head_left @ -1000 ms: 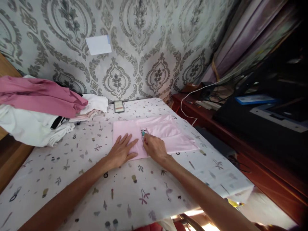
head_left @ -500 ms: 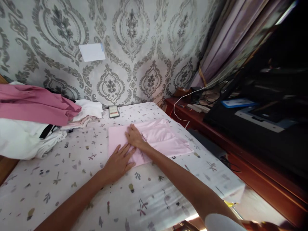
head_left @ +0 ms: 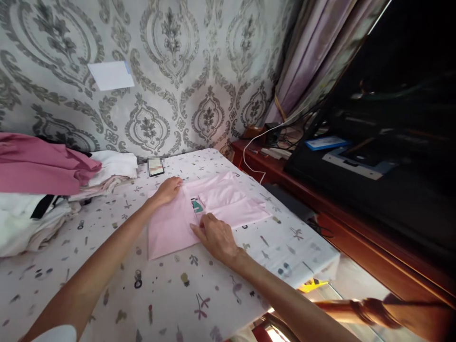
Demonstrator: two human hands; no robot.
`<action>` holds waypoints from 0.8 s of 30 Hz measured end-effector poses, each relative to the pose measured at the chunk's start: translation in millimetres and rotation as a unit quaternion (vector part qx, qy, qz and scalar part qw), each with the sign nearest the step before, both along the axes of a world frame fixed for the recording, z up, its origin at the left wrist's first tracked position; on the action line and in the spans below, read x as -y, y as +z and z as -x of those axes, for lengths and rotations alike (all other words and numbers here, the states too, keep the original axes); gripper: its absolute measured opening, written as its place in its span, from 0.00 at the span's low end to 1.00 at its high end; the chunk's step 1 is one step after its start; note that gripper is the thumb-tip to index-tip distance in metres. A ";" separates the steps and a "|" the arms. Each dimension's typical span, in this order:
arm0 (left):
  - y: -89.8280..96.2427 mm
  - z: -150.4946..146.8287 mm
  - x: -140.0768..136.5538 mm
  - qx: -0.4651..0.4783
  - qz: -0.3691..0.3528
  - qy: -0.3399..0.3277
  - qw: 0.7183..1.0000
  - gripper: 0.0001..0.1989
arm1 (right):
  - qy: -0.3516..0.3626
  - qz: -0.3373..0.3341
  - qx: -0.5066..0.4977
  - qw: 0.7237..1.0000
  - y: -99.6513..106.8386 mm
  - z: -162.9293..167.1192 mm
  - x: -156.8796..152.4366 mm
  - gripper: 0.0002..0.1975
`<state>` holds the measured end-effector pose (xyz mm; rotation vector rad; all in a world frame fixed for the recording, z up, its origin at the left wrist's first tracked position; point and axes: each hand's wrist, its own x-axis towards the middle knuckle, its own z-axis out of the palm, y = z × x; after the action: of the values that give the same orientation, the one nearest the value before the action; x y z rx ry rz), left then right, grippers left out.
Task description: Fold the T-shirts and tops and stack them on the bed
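Note:
A partly folded pink shirt [head_left: 169, 228] lies on the patterned bedsheet [head_left: 171, 299]. Its left part is a smooth flat panel, while the right part is looser and creased. A small green and white print shows between the two. My left hand [head_left: 169, 191] is closed on the panel's far edge, with the fingertips partly hidden. On the near side, my right hand [head_left: 219, 237] has curled fingers and the thumb at the panel's right edge, gripping the cloth there.
Piled clothes, a dark pink garment [head_left: 42, 164] on top of white ones [head_left: 17, 223], lie at the left. A small card-like object [head_left: 156, 166] rests near the wall. At right stand a red-brown cabinet [head_left: 349, 237], a white cable [head_left: 245, 154] and a large dark screen [head_left: 392, 109].
My hands have moved from lying together on the panel to its far and near edges. The green and white print has come into view. The camera view has turned slightly right.

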<state>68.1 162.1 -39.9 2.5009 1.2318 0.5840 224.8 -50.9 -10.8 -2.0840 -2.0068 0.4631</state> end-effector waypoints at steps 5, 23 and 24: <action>-12.6 -18.8 -19.0 -0.015 -0.003 -0.001 1.000 0.11 | 0.011 -0.009 -0.008 1.000 -9.1 2.0 -7.5 0.11; -2.5 -5.2 -7.3 0.080 0.057 0.004 0.995 0.04 | 0.006 -0.045 -0.110 0.993 -16.2 5.3 -13.2 0.12; -2.9 -5.3 -6.8 0.086 0.058 0.009 0.995 0.04 | 0.010 -0.055 -0.108 0.993 -17.9 5.7 -13.7 0.13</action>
<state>73.5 168.9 -42.8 2.2951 1.1889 0.6951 219.1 -37.2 -28.7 -1.8641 -1.8866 0.5442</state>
